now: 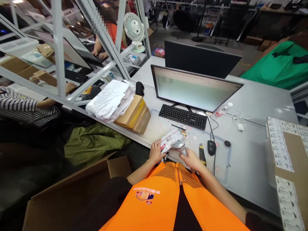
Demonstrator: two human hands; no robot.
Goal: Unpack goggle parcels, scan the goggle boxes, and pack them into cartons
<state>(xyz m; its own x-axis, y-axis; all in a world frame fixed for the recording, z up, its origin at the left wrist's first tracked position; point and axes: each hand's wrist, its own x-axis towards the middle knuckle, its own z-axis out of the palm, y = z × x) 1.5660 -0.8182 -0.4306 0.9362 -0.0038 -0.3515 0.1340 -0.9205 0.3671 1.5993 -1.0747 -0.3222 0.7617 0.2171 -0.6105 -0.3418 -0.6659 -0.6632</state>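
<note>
**My hands on a printed mailer at the desk's near edge**

My left hand (156, 152) is closed on the edge of a white printed mailer (171, 140), while my right hand (190, 160) stays apart, touching a shiny grey object (178, 145) on it; I cannot tell if that hand grips. The mailer lies over the tabletop (250, 160). If my hold slackens, the slick mailer could slip and the object could roll off. A careless sweep could catch the utility knife (202, 154) just beside my right hand.
</note>
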